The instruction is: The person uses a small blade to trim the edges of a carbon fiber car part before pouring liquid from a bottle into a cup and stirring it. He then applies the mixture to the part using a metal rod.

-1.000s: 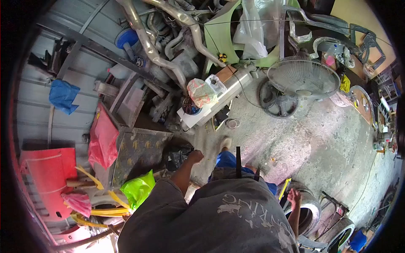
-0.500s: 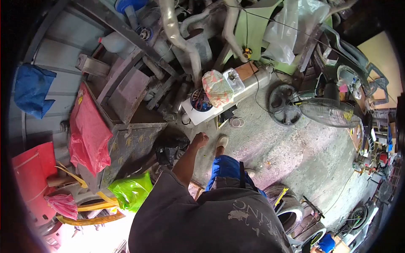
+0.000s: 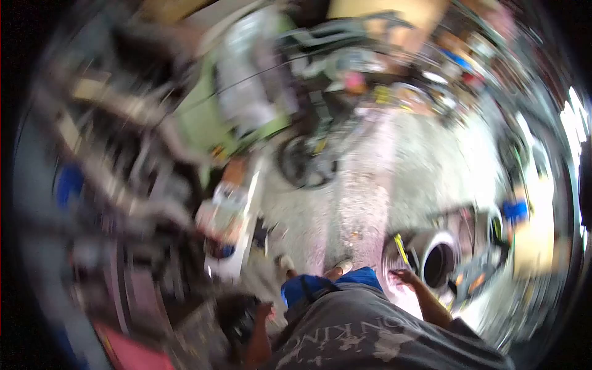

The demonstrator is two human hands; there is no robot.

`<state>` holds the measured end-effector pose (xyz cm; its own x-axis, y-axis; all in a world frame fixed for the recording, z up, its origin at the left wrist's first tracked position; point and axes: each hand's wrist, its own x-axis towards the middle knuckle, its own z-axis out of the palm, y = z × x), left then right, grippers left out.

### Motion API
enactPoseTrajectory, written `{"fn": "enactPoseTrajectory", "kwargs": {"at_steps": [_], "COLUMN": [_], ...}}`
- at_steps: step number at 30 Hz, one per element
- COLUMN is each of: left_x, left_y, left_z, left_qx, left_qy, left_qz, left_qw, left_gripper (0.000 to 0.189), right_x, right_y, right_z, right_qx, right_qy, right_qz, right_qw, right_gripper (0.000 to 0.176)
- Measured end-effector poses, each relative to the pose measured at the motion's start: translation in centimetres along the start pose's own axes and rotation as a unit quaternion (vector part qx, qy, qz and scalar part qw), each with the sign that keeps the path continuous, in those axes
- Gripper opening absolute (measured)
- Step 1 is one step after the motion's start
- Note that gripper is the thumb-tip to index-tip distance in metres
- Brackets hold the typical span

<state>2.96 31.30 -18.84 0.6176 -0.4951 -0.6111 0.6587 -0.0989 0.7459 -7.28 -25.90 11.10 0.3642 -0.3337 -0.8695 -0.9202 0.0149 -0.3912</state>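
Observation:
The whole view is smeared by motion. My left hand (image 3: 265, 310) hangs low beside my body, close to a black plastic bag (image 3: 237, 317). Its fingers are too blurred to read, and I make out nothing held in it. On the other side, my right hand (image 3: 404, 279) hangs open with loosely bent fingers, and no object shows in it. Near that hand lie tyres (image 3: 453, 246), with a yellow strip (image 3: 401, 250) at their left edge.
A long white bench (image 3: 246, 237) with a patterned bag (image 3: 220, 222) stands ahead to the left. Beyond it are a black wheel (image 3: 302, 163) and a green panel (image 3: 200, 114). Concrete floor (image 3: 364, 191) stretches ahead. A blue object (image 3: 515, 211) is at right.
My view has swung to the right, so the bench and wheel now sit further left. My right hand has come into view beside the tyres. My left hand appears lower.

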Motion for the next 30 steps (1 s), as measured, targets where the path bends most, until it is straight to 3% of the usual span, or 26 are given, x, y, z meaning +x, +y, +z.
{"fn": "enactPoseTrajectory", "kwargs": {"at_steps": [1, 2, 4, 7, 10, 14, 18, 21, 23, 27, 30], "left_x": [-1.6, -1.1, -0.5, 6.4, 15.3, 22.7, 28.0, 30.8, 33.1, 37.7, 40.4], "left_y": [3.4, 2.9, 7.2, 15.5, 24.4, 31.3, 35.7, 38.3, 39.7, 41.6, 41.0], "left_z": [0.3, 1.1, 0.1, -1.1, 1.0, 8.4, 16.7, 23.0, 27.2, 36.4, 43.3], "left_qx": [-0.180, -0.179, 0.028, 0.216, 0.336, 0.423, 0.504, 0.550, 0.565, 0.579, 0.584], "left_qy": [-0.023, 0.034, 0.040, 0.008, -0.040, -0.076, -0.131, -0.171, -0.203, -0.263, -0.331], "left_qz": [-0.213, -0.244, -0.222, -0.168, -0.113, -0.075, -0.062, -0.049, -0.026, 0.024, 0.049], "left_qw": [0.960, 0.953, 0.974, 0.962, 0.934, 0.900, 0.851, 0.816, 0.799, 0.772, 0.739], "left_gripper": [0.030, 0.027, 0.027, 0.026, 0.025, 0.024, 0.023, 0.022, 0.021, 0.020, 0.019], "right_x": [0.0, -0.9, -2.3, -7.6, -9.3, -6.6, -0.4, 5.4, 8.4, 7.5, 6.0], "right_y": [4.0, 9.3, 16.6, 22.7, 24.6, 22.7, 19.3, 17.4, 17.2, 13.8, 12.7], "right_z": [1.8, 4.3, 9.2, 17.7, 26.1, 29.2, 26.1, 18.8, 12.9, 2.4, -0.7], "right_qx": [0.037, 0.100, 0.198, 0.306, 0.406, 0.464, 0.460, 0.412, 0.381, 0.426, 0.518], "right_qy": [0.010, 0.021, 0.002, -0.050, -0.053, -0.065, -0.031, 0.065, 0.159, 0.348, 0.399], "right_qz": [0.109, 0.185, 0.299, 0.312, 0.294, 0.250, 0.165, 0.094, 0.048, -0.017, -0.040], "right_qw": [0.993, 0.978, 0.933, 0.898, 0.864, 0.847, 0.872, 0.904, 0.909, 0.835, 0.755], "right_gripper": [0.056, 0.049, 0.043, 0.044, 0.044, 0.046, 0.047, 0.049, 0.037, 0.039, 0.038]}}
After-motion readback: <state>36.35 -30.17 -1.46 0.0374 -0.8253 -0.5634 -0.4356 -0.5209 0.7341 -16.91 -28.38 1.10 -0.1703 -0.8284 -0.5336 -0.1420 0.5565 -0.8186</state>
